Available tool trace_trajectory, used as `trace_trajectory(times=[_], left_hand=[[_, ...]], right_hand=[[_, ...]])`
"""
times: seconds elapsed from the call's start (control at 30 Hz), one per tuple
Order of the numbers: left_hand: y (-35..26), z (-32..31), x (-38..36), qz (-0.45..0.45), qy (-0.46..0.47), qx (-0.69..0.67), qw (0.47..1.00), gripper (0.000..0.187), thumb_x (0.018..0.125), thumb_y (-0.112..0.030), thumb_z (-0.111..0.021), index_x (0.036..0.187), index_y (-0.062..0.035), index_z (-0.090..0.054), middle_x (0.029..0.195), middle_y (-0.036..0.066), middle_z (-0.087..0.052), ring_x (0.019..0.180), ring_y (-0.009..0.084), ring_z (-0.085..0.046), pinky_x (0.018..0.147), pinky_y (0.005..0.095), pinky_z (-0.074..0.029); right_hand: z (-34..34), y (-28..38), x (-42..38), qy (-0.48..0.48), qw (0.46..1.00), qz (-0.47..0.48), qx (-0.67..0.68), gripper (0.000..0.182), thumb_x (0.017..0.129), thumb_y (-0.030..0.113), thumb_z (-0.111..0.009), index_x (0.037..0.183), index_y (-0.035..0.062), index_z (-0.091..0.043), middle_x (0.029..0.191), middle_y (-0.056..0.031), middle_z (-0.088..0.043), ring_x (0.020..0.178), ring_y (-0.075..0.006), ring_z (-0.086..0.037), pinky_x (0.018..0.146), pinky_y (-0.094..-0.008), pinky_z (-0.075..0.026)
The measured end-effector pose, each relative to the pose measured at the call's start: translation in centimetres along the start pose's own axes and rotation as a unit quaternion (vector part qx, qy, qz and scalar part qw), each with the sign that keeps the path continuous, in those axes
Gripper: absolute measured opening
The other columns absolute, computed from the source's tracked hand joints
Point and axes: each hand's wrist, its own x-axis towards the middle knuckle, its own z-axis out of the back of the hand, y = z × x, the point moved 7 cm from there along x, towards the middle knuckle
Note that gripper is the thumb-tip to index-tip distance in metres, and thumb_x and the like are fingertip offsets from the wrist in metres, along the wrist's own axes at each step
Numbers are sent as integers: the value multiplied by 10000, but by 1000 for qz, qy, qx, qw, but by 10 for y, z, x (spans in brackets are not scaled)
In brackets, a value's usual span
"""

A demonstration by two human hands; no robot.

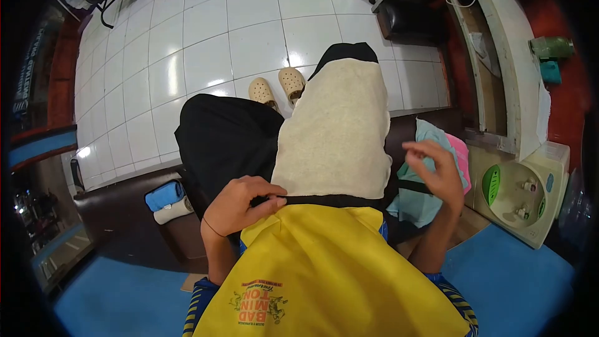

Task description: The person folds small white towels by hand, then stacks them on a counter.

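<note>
A cream cloth (337,128) lies spread flat over my right thigh, on black trousers. My left hand (240,205) is at its near left corner, with thumb and index finger closed together on the edge. Off to the right, my right hand (440,175) is raised with its fingers bent and apart, holding nothing. Under and beside it, a light teal cloth (415,206) with a dark band and a pink cloth (460,153) lie on the brown seat. The wrist hides part of these cloths.
A rolled blue cloth (164,196) and a rolled cream cloth (173,211) rest on the brown seat (118,224) at left. Beige clogs (262,92) stand on the white tiles. A pale basin-like unit (521,196) with green parts is at right, below a wooden shelf (499,68).
</note>
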Motion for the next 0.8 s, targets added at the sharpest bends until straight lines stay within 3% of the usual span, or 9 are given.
trace_trajectory(times=[0.1, 0.17, 0.23, 0.27, 0.3, 0.4, 0.6, 0.7, 0.8], left_hand=[[-7, 3, 21, 54, 0, 19, 998, 179, 858, -188, -702, 961, -45, -729, 950, 129, -692, 880, 307, -669, 770, 365, -539], [-17, -5, 55, -46, -50, 26, 997, 172, 872, -150, -701, 1018, -64, -733, 995, 123, -697, 948, 294, -670, 824, 365, -530], [-27, -28, 89, -202, -118, 27, 972, 246, 883, -174, -685, 1111, -83, -701, 1200, 165, -629, 1130, 325, -600, 941, 392, -484], [-28, -46, 106, -259, -103, 71, 958, 359, 886, -211, -682, 1227, -105, -644, 1387, 203, -488, 1268, 381, -488, 1044, 429, -407], [-25, -64, 117, -289, -114, 112, 944, 452, 890, -313, -657, 1295, -124, -592, 1448, 210, -416, 1314, 418, -418, 1088, 481, -353], [-11, -104, 124, -234, -111, 231, 938, 590, 918, -505, -530, 1438, -234, -461, 1555, 191, -280, 1457, 379, -209, 1163, 546, -173], [-2, -106, 121, -228, -106, 222, 942, 598, 944, -504, -491, 1475, -239, -416, 1572, 189, -242, 1470, 375, -183, 1159, 546, -175], [-2, -104, 121, -225, -116, 217, 943, 592, 940, -501, -498, 1468, -243, -424, 1580, 170, -237, 1472, 363, -182, 1163, 546, -173], [-2, -104, 120, -229, -124, 211, 942, 589, 938, -502, -502, 1464, -248, -428, 1587, 160, -230, 1472, 359, -186, 1165, 545, -174]], right_hand=[[-11, -3, 33, -119, 992, 19, -20, 194, 867, 70, -673, 1049, 15, -715, 911, -94, -665, 805, -163, -607, 727, -280, -477], [-35, 1, 59, -122, 992, 5, -7, 229, 846, 110, -702, 1065, 45, -725, 937, -107, -670, 838, -209, -629, 754, -309, -490], [-58, 16, 83, -117, 986, 96, -75, 260, 818, 129, -726, 1068, 59, -730, 951, -124, -665, 886, -265, -628, 797, -342, -495], [-68, 20, 95, -105, 987, 105, -59, 277, 800, 133, -738, 1070, 71, -735, 948, -134, -651, 920, -306, -604, 835, -370, -486], [-74, 11, 108, -116, 982, 121, -89, 290, 797, 135, -744, 1081, 76, -733, 952, -125, -655, 924, -299, -600, 839, -366, -484], [-83, 13, 133, -118, 971, 144, -149, 309, 781, 154, -754, 1084, 91, -735, 932, -109, -653, 966, -303, -578, 862, -381, -468], [-120, 11, 171, 62, 946, 141, -287, 258, 777, 173, -754, 1028, 113, -754, 910, -107, -652, 927, -310, -567, 836, -400, -468], [-125, 5, 181, 58, 945, 178, -268, 148, 803, 153, -726, 933, 86, -749, 888, -120, -642, 899, -324, -568, 815, -408, -468], [-96, -9, 190, -128, 943, 173, -253, 110, 870, 128, -638, 863, 31, -690, 898, -153, -631, 890, -350, -579, 810, -453, -458]])
